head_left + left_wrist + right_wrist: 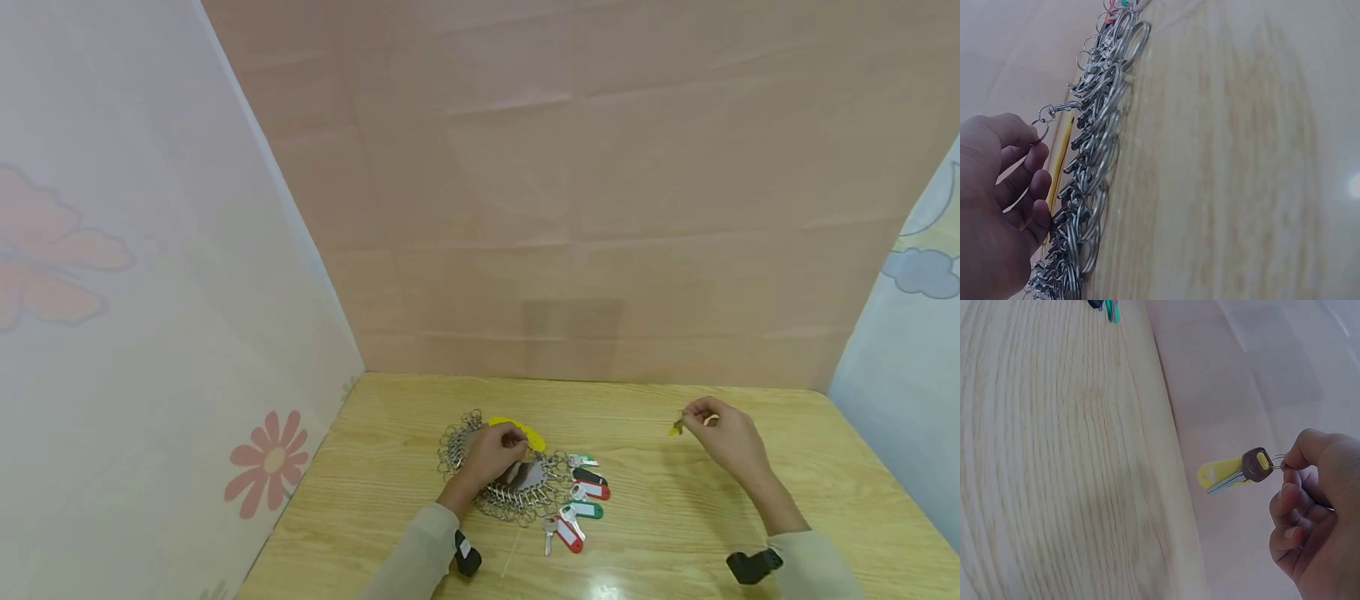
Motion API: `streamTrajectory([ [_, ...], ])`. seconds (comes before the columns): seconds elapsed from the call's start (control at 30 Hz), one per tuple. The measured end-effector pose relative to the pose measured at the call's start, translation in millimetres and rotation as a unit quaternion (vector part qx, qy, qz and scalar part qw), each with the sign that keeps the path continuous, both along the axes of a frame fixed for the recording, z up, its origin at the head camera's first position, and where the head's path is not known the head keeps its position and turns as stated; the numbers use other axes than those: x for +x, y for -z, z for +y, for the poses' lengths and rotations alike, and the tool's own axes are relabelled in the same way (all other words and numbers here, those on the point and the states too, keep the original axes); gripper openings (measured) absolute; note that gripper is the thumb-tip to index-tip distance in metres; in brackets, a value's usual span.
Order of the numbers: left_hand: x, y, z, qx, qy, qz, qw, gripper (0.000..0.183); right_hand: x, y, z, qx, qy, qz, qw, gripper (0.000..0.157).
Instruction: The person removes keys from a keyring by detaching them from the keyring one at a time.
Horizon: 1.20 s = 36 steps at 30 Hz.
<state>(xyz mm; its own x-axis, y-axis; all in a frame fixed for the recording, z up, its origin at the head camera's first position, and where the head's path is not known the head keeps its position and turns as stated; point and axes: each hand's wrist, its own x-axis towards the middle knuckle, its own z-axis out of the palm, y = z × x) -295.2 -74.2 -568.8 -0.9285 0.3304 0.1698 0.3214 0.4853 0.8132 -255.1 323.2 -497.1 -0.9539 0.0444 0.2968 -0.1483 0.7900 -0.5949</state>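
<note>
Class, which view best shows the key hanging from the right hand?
The right wrist view: the key appears large, brown top and blade distinct. The head view shows it tiny; the left wrist view, nothing.

In the head view, the left hand hides some metal clips; the bottom edge cuts off both sleeves. A key partly covers the yellow tag.

Wood-grain table in front of me. On it: metal rings, yellow piece, tagged keys beside the rings, thin pale stick.
</note>
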Motion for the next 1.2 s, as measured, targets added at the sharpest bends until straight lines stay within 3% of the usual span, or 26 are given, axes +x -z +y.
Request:
streamTrajectory([
  [0.7,2.4,-2.1,1,0.004,0.011,-0.002,0.9999,0.015,4.2,21.6,22,0.009,0.030,-0.041,0.999,0.033],
  [1.2,3.7,-3.3,1,-0.003,0.012,-0.005,0.9999,0.015,9.5,35.7,26,-0.014,0.042,-0.077,0.996,0.036],
])
